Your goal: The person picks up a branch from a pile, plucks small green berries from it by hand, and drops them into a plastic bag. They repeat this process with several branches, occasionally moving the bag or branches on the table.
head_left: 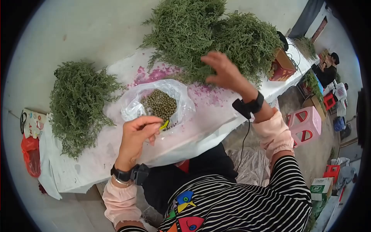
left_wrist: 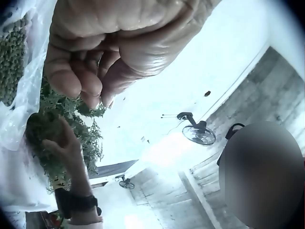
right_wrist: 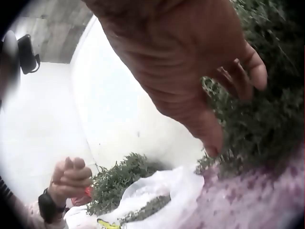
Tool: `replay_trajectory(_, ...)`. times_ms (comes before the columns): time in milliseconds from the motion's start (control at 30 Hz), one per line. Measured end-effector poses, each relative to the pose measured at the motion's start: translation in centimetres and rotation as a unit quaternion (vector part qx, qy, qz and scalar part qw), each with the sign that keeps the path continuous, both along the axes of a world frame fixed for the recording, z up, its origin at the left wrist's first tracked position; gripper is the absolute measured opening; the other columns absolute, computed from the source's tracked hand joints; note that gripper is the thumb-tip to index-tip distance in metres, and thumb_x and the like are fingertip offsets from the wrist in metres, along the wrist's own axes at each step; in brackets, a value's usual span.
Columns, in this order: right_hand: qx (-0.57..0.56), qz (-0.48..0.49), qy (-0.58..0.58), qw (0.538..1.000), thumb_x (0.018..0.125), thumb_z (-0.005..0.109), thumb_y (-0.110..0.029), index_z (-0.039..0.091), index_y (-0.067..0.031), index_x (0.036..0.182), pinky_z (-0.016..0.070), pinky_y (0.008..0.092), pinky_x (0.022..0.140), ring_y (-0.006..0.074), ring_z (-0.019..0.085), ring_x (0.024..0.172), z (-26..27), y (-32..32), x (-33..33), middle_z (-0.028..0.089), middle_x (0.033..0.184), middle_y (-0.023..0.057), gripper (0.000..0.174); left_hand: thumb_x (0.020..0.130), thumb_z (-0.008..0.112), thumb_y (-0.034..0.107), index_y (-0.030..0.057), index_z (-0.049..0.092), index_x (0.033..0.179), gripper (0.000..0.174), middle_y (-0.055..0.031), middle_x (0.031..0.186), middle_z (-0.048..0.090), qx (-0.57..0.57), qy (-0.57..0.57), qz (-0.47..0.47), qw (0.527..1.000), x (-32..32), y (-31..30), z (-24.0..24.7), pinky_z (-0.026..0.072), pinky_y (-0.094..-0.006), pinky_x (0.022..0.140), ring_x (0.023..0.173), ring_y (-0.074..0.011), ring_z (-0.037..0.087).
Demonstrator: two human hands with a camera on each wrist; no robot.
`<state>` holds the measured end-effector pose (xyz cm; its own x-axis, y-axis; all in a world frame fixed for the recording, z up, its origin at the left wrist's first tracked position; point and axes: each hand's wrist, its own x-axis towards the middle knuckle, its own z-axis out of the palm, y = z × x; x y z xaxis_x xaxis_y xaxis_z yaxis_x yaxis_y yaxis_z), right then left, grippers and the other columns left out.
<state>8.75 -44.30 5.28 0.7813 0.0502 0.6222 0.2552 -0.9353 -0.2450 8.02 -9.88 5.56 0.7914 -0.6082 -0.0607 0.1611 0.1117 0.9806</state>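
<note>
Nearest the head camera, at six o'clock, was a striped shirt [head_left: 232,201]; the clock hours below were counted from the plastic bag. At eight o'clock, by the left end of the white-covered surface [head_left: 89,170], hung a red bag [head_left: 31,156]. At nine o'clock lay a clump of foliage [head_left: 79,106]. At seven o'clock was the left hand [head_left: 134,135], fingers curled in, tips close to the thumb. The translucent plastic bag [head_left: 184,102] sat on the surface with small green balls [head_left: 158,103] inside; at six o'clock showed a yellow item [head_left: 165,125]. At one o'clock rose a big heap of foliage [head_left: 189,34]. The right hand [head_left: 226,73] was at two o'clock before it, fingers spread and holding nothing; contact could not be judged. Farther right stood a cardboard box [head_left: 284,65], and at three o'clock a pink stool [head_left: 305,125].
</note>
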Motion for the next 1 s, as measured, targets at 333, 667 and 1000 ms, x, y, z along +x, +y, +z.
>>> replay_trajectory(333, -0.089, 0.001, 0.022, 0.996, 0.074, 0.063, -0.009, 0.056, -0.0065, 0.099, 0.0491, 0.0364, 0.063, 0.0270, 0.060, 0.078, -2.5, 1.4, 0.6, 0.059, 0.096, 0.0106, 0.026, 0.082, 0.062, 0.007, -0.0021, 0.064, 0.097, 0.017, -0.0046, 0.070, 0.059, -0.032, 0.022, -0.032, 0.999, 6.4, -4.7, -1.6, 0.0419, -0.0213, 0.043, 0.051, -0.0078, 0.051)
replay_trajectory(667, 0.292, 0.014, 0.131, 0.947, 0.087, 0.055, -0.008, 0.051, -0.0013, 0.097, 0.0470, 0.0249, 0.061, 0.0112, 0.057, 0.067, 0.2, 2.6, 0.3, 0.059, 0.080, 0.0043, 0.013, 0.083, 0.062, 0.008, 0.0002, 0.062, 0.103, 0.022, -0.0036, 0.071, 0.060, -0.063, 0.087, 0.004, 0.994, 9.2, -5.9, -6.5, 0.0419, -0.0205, 0.042, 0.050, -0.0069, 0.050)
replay_trajectory(1000, 0.579, 0.188, 0.196, 0.769, 0.085, 0.057, -0.010, 0.051, -0.0013, 0.099, 0.0464, 0.0239, 0.059, 0.0100, 0.058, 0.066, 0.9, 3.0, 0.7, 0.062, 0.085, 0.0063, 0.017, 0.078, 0.064, 0.007, 0.0007, 0.049, 0.122, 0.048, -0.0056, 0.065, 0.059, 0.037, -0.097, -0.099, 0.990, 7.2, -11.3, -1.8, 0.0385, -0.0214, 0.040, 0.047, -0.0082, 0.050)
